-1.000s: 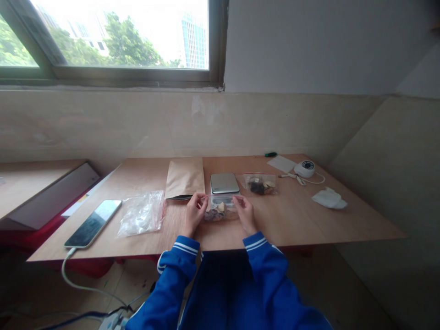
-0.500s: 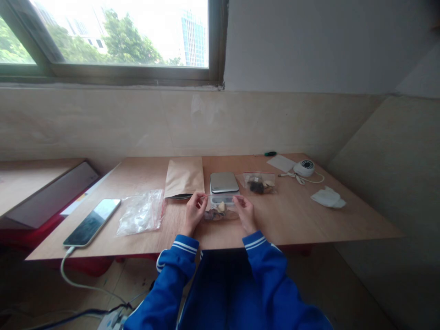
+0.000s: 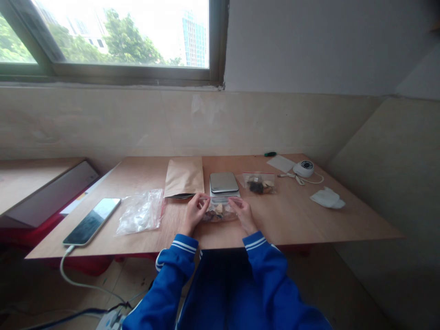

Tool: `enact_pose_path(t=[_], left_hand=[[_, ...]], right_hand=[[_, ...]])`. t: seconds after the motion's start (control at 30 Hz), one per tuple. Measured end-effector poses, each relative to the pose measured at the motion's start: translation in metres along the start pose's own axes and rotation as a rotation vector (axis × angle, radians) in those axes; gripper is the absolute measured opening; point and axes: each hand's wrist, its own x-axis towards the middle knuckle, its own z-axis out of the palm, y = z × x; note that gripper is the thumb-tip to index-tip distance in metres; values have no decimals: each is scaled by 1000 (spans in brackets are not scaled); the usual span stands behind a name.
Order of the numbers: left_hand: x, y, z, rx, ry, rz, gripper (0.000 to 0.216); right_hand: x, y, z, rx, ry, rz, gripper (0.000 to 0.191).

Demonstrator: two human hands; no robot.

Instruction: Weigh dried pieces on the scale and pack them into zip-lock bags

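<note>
As left hand [image 3: 193,212] and right hand [image 3: 243,213] pinch its ends, the bag [image 3: 218,212] lies crosswise.

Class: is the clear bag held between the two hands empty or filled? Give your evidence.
Filled, partly: the clear bag shows brown and pale pieces inside.

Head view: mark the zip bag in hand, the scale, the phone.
zip bag [image 3: 218,212], head view, filled lower part.
scale [image 3: 224,181], head view, metal platform.
phone [image 3: 92,221], head view, screen middle.
</note>
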Motion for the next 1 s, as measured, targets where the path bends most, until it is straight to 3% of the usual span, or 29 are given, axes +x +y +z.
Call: enact_pose_path(t=[0.53, 0.6, 0.7, 0.8, 0.9, 1.0], left_hand=[[0, -1, 2, 21, 32, 21, 17], [-1, 0, 3, 47, 18, 54, 16], [-2, -1, 4, 96, 12, 118, 12], [-3, -3, 5, 135, 26, 191, 9], [-5, -4, 4, 155, 45, 249, 7], [-7, -4, 2, 158, 78, 273, 7]], right_hand=[[-1, -1, 0, -197, 33, -82, 31], [-2, -4, 0, -333, 67, -195, 28], [-7, -17, 6, -672, 136, -499, 26], [-13, -34, 22, -954, -10, -668, 26], [-12, -47, 39, -1096, -188, -673, 11], [-6, -53, 48, -1132, -241, -637, 10]])
